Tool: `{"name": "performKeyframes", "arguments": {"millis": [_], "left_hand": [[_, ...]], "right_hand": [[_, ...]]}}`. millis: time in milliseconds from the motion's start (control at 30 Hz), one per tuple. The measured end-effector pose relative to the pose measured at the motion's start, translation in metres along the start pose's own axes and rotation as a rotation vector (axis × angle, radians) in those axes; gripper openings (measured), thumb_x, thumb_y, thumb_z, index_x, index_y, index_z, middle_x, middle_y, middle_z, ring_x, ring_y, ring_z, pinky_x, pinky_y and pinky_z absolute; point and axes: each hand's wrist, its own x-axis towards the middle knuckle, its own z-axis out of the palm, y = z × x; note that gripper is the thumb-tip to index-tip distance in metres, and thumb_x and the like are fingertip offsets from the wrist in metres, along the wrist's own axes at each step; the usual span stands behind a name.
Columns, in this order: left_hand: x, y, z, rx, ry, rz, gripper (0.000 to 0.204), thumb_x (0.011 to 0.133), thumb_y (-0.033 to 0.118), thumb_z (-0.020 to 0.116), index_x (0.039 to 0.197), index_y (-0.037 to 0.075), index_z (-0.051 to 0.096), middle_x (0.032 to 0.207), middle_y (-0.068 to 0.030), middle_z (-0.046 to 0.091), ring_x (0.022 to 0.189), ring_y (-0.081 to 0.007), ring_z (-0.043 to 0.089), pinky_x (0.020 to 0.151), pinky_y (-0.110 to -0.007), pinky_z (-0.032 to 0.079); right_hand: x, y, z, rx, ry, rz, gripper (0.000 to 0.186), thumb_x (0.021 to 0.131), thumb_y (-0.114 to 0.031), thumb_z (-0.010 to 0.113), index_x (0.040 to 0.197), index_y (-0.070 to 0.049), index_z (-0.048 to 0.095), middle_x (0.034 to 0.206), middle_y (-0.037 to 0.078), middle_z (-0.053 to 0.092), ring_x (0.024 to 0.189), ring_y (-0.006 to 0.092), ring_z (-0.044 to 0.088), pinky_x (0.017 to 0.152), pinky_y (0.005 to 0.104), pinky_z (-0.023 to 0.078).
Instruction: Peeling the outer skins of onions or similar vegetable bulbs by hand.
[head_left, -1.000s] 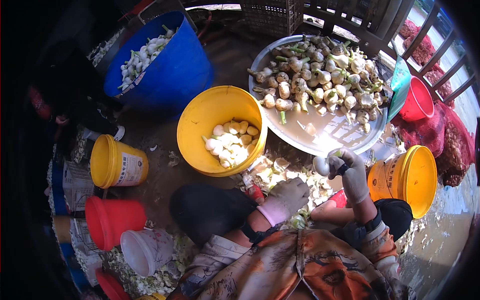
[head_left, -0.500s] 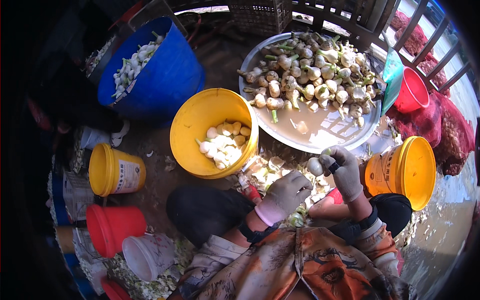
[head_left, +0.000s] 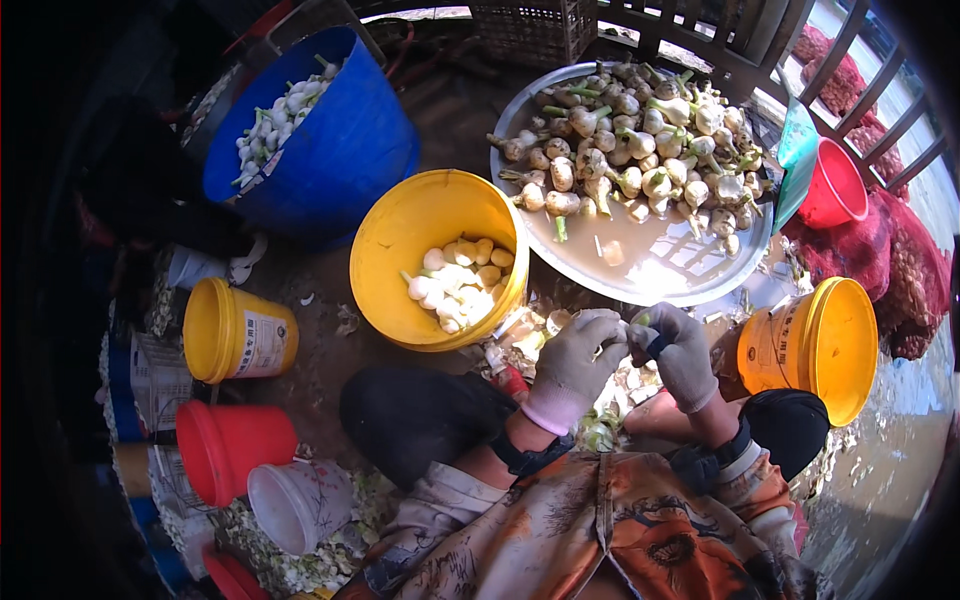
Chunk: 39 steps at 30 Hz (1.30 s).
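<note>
My left hand (head_left: 578, 368) and my right hand (head_left: 682, 362), both in grey work gloves, meet above my lap. Between their fingertips is a garlic bulb (head_left: 641, 319), mostly hidden, with a pale green bit showing. Both hands are closed at it, and a dark band circles a digit of the right glove. Just beyond them, a wide metal basin (head_left: 627, 290) holds a heap of soil-stained garlic bulbs (head_left: 640, 150) and murky water. Left of it, a large yellow bucket (head_left: 385, 285) tilts toward me with peeled white bulbs (head_left: 455, 290) inside.
A blue tub (head_left: 345, 160) of white bulbs stands far left. Smaller yellow (head_left: 215, 330), red (head_left: 225, 455) and white (head_left: 295, 510) buckets line the left. At right are another yellow bucket (head_left: 800, 345), a red basin (head_left: 838, 185) and red mesh sacks (head_left: 905, 265). Peelings litter the floor.
My left hand has risen and come in to meet the right one at the bulb. The bulb, plainly visible before, is now mostly covered by fingers. The whole view has shifted slightly.
</note>
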Motion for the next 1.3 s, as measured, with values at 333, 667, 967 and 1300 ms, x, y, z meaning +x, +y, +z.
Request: {"name": "performKeyframes", "arguments": {"millis": [333, 667, 967, 1300], "left_hand": [[-0.003, 0.003, -0.012, -0.043, 0.05, 0.071, 0.031, 0.081, 0.014, 0.069, 0.109, 0.004, 0.062, 0.109, -0.0118, 0.063, 0.088, -0.0203, 0.065, 0.078, -0.031, 0.053], [-0.012, -0.012, -0.006, 0.031, -0.239, -0.261, 0.018, 0.085, 0.02, 0.066, 0.091, 0.004, 0.063, 0.083, -0.013, 0.064, 0.074, -0.025, 0.062, 0.07, -0.033, 0.049], [-0.016, -0.02, 0.003, 0.041, -0.372, -0.288, 0.022, 0.086, 0.024, 0.062, 0.099, 0.007, 0.063, 0.083, -0.0121, 0.064, 0.076, -0.0272, 0.063, 0.07, -0.036, 0.05], [-0.005, -0.048, -0.001, 0.102, -0.397, -0.411, 0.032, 0.084, 0.024, 0.064, 0.11, 0.004, 0.062, 0.092, -0.0133, 0.066, 0.079, -0.0221, 0.066, 0.073, -0.032, 0.052]], "right_hand": [[0.0, -0.007, -0.005, 0.138, 0.091, 0.105, 0.01, 0.092, -0.01, 0.059, 0.086, -0.001, 0.06, 0.072, 0.003, 0.06, 0.058, 0.0083, 0.056, 0.053, 0.0211, 0.047], [-0.009, -0.021, -0.028, -0.083, 0.025, -0.05, 0.003, 0.091, -0.003, 0.056, 0.089, -0.001, 0.057, 0.076, 0.001, 0.058, 0.064, 0.0062, 0.053, 0.06, 0.0207, 0.043], [-0.045, -0.039, -0.27, -1.398, 0.579, 0.024, 0.031, 0.084, -0.01, 0.067, 0.113, -0.005, 0.059, 0.076, 0.012, 0.062, 0.071, 0.0233, 0.064, 0.069, 0.0339, 0.051], [0.202, 0.127, -0.238, -1.359, 0.65, 0.419, 0.028, 0.083, -0.019, 0.057, 0.106, -0.005, 0.063, 0.104, 0.021, 0.067, 0.097, 0.0392, 0.064, 0.084, 0.046, 0.051]]}}
